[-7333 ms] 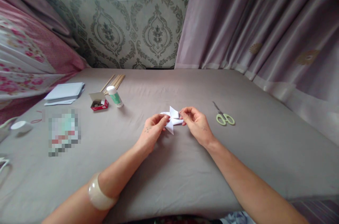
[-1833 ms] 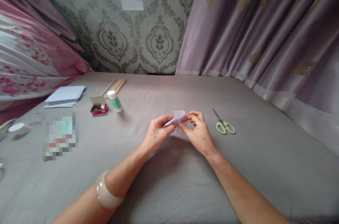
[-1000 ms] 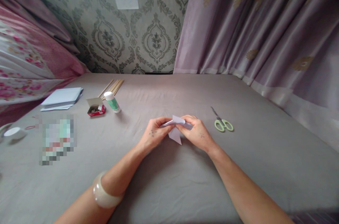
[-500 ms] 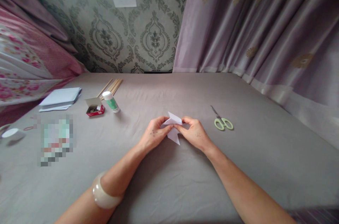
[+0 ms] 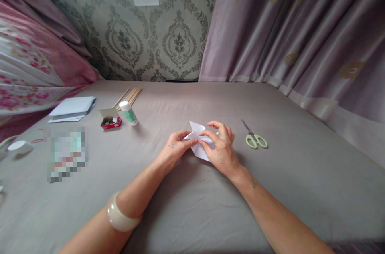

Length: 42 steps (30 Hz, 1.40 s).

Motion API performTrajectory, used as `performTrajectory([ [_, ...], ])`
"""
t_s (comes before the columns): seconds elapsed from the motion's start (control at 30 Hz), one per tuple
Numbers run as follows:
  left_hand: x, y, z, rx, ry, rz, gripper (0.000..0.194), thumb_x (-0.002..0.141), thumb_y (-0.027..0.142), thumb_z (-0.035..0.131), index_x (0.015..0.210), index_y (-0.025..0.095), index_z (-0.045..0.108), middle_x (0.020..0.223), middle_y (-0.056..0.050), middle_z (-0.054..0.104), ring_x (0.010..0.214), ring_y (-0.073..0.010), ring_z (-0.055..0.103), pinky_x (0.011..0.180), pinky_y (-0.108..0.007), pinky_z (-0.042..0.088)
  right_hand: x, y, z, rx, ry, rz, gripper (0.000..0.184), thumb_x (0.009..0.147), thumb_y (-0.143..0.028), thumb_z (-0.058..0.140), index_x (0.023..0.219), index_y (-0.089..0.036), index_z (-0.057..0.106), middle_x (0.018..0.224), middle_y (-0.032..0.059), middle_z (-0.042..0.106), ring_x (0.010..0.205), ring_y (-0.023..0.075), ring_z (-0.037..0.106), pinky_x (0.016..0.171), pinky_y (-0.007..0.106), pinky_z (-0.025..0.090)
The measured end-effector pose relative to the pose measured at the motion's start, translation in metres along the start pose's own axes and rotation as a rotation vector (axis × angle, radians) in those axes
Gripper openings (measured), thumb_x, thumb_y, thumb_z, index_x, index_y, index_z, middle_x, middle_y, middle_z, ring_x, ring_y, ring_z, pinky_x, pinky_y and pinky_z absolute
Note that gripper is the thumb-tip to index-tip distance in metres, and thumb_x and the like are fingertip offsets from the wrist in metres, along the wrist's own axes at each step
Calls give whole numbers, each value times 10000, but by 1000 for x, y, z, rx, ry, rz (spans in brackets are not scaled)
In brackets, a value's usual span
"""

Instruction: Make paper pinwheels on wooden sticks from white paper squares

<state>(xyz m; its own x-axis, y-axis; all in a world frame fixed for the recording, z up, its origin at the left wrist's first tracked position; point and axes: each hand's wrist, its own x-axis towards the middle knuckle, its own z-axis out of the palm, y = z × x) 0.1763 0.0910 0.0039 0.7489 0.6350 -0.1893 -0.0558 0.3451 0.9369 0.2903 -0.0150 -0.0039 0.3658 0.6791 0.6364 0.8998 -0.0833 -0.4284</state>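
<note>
A white paper pinwheel (image 5: 200, 152) is between my two hands above the bed-like grey surface, its pointed corners spreading out and some flaps bent in to the middle. My left hand (image 5: 177, 146) grips its left side, thumb on top near the centre and fingers beneath. From the right, my right hand (image 5: 221, 146) holds it at the centre with thumb and index fingertip close together; the other fingers arch above the paper. Part of the pinwheel's right side is hidden by this hand. Green-handled scissors (image 5: 255, 138) lie to the right of my hands.
To the left stand a white-and-green glue bottle (image 5: 129, 113) and an open red box (image 5: 111, 121) of small metal pieces. Behind them lie wooden sticks (image 5: 131, 95) and a paper stack (image 5: 73, 107). A white roll (image 5: 20, 147) and a blurred packet (image 5: 67, 154) are at far left.
My right hand has shifted its hold from the pinwheel's right edge to its centre, with its fingers now raised over the paper. My left hand keeps its grip. The view has shifted slightly.
</note>
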Motion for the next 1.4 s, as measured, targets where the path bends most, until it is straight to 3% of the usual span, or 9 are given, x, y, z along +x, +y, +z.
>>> performTrajectory([
  [0.23,0,1,1,15,-5,1,251,545,193,745,776,107,697,698,-29,688,621,-121,568,637,-232,404,0,2,0,0,-26,-38,57,798,-206,695,792,-259,715,1166,56,567,1083,254,495,963,440,360],
  [0.47,-1,3,2,-7,59,-60,233,551,170,727,777,117,699,680,-29,688,615,-131,586,631,-237,416,4,7,0,191,-74,105,66,813,-250,671,785,-267,727,1133,52,594,1074,246,522,972,444,400],
  [1.4,-2,3,1,30,21,-2,252,604,302,757,746,99,711,688,-56,675,627,-138,560,652,-267,412,5,15,2,251,-88,179,130,820,-365,661,790,-280,753,1150,60,594,1099,264,496,1002,476,386],
])
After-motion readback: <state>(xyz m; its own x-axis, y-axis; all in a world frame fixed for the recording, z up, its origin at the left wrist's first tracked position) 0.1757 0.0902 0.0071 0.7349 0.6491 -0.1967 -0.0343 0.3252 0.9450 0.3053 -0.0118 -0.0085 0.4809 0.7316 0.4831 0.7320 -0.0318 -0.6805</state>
